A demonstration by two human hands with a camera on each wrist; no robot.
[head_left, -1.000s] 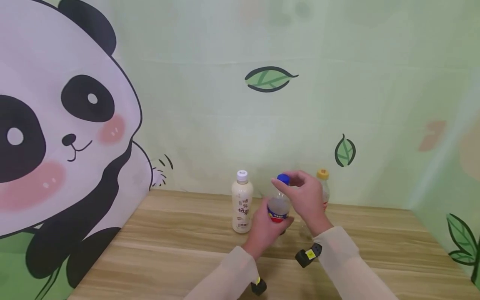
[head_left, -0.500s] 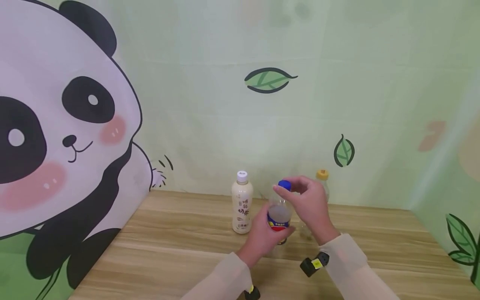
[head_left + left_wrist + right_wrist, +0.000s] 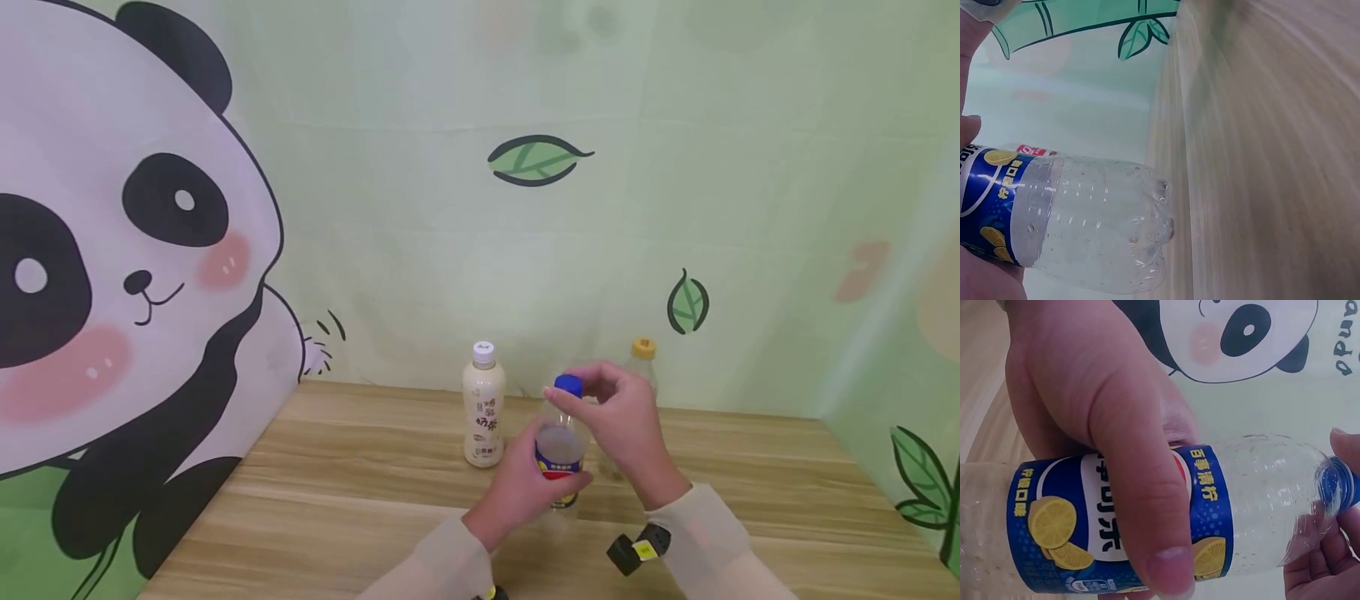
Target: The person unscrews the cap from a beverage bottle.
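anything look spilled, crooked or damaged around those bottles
Nothing stands out. The white-capped bottle stands upright on the table, and the blue-capped bottle, held in the left hand, has its cap on. No spill shows. The right hand partly hides the yellow-capped bottle, so that one is uncertain.

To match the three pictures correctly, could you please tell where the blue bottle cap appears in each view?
Head: blue bottle cap right of centre, lower half, pinched by right hand.
Left wrist: not in it.
Right wrist: right edge, just below mid-height.
Shared landmark: the blue label, gripped by left hand.
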